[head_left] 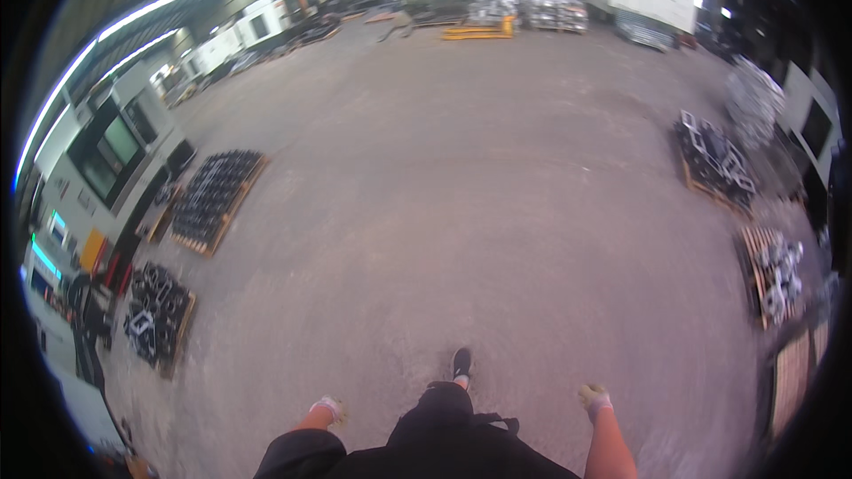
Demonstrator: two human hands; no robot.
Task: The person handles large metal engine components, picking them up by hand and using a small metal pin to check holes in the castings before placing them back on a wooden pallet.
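Note:
My left hand [331, 410], in a pale work glove, hangs beside my body at the lower edge, over the grey concrete floor [444, 239]. Its fingers are small and blurred, so their pose cannot be made out. To the right, my right hand [594, 397] wears a similar yellowish glove and is held out from my side with its fingers curled in. Nothing shows in or against either hand. Between them one of my dark shoes [461, 363] is forward on the floor.
On the left, pallets of dark metal parts [217, 198] and black castings [157, 315] stand beside a white machine [105, 155]. Pallets of dark frames [714, 160] and silvery castings [778, 277] line the right. A yellow pallet jack [479, 32] is at the far end.

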